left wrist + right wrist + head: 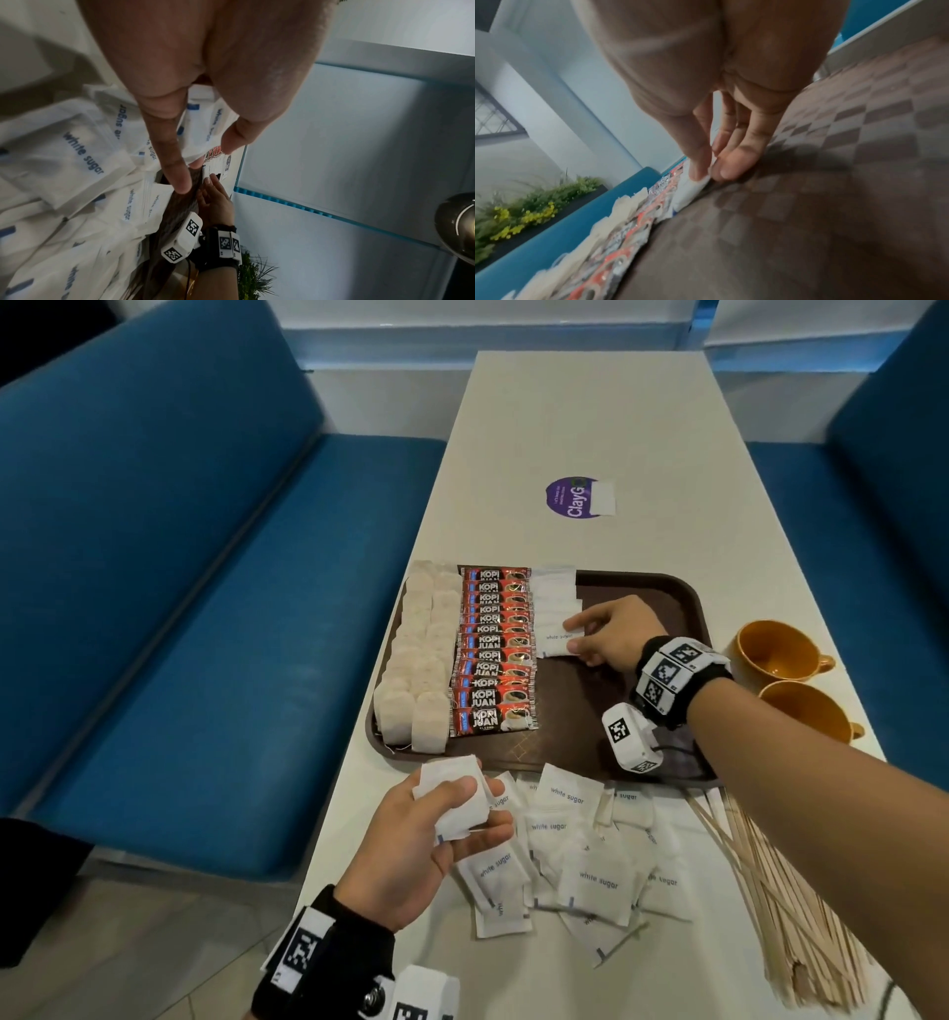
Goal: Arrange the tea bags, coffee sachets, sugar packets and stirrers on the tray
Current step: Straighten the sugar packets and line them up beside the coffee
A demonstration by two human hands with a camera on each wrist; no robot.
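A brown tray (652, 593) holds two columns of tea bags (418, 660), a column of red coffee sachets (495, 654) and a short column of white sugar packets (554, 603). My right hand (590, 634) pinches the nearest sugar packet (555, 643) of that column by its right edge, down on the tray; the right wrist view shows thumb and fingers (734, 164) closed on its white corner (693, 188). My left hand (462, 814) grips a small stack of sugar packets (452, 796) above the table's near side. Loose sugar packets (595, 875) lie below the tray, wooden stirrers (801, 891) to their right.
Two orange cups (775, 649) stand on the white table (590, 413) right of the tray. A purple sticker (570, 498) lies farther back. Blue benches (179, 557) flank the table. The tray's right half (834, 182) is bare.
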